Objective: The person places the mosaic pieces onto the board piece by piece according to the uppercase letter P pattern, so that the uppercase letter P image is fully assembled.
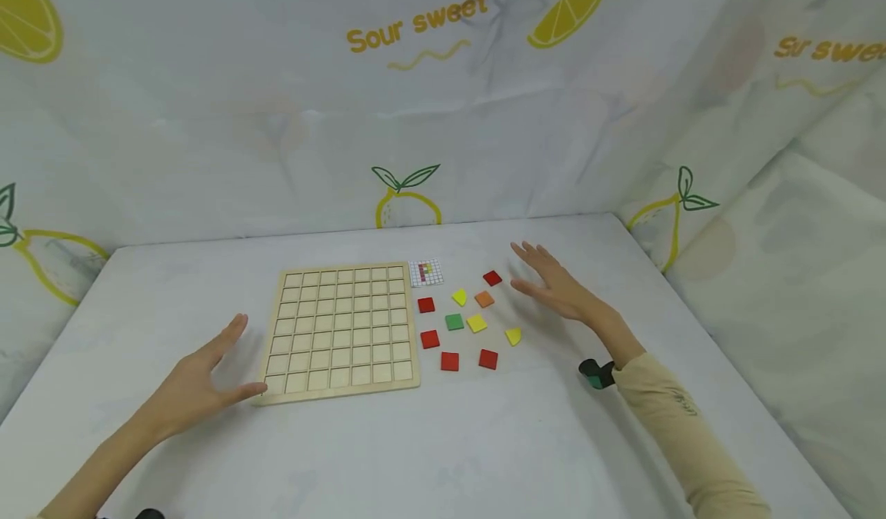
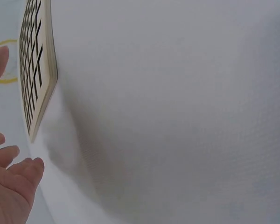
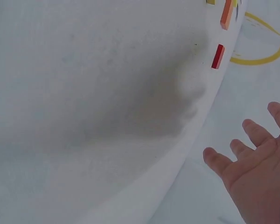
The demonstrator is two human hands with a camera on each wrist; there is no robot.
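My left hand (image 1: 190,388) hovers beside the lower left corner of a wooden grid board (image 1: 342,327), thumb spread from the fingers, holding nothing. My right hand (image 1: 557,284) is raised over the table to the right of the coloured tiles, its fingers extended and nothing in it. Nearest to it are a red tile (image 1: 492,278) and an orange tile (image 1: 484,299). A green tile (image 1: 454,322), yellow tiles (image 1: 477,323) and several more red tiles (image 1: 450,361) lie loose between board and hand. In the right wrist view, the red tile (image 3: 218,56) stands apart from the fingers.
A small printed pattern card (image 1: 425,273) lies at the board's upper right corner. White cloth covers the table (image 1: 429,450). Behind and to the right hang white curtains (image 1: 311,142) with lemon prints.
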